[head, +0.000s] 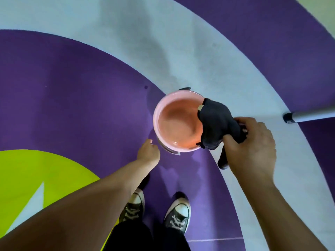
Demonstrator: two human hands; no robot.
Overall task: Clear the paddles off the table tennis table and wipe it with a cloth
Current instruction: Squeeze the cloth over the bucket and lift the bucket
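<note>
A dark grey cloth (216, 122) hangs over the right rim of a pink bucket (157, 120) that stands on the floor. My right hand (252, 147) grips the cloth's lower right part, with one end of the cloth dangling below the fingers. My left hand (147, 153) reaches down beside the bucket's lower left rim, fingers loosely curled, holding nothing. No paddle and no table top are in view.
The floor is painted in purple, pale blue and yellow-green bands. A grey metal leg with a black foot (290, 118) stands at the right edge. My two grey sneakers (176, 217) stand just below the bucket.
</note>
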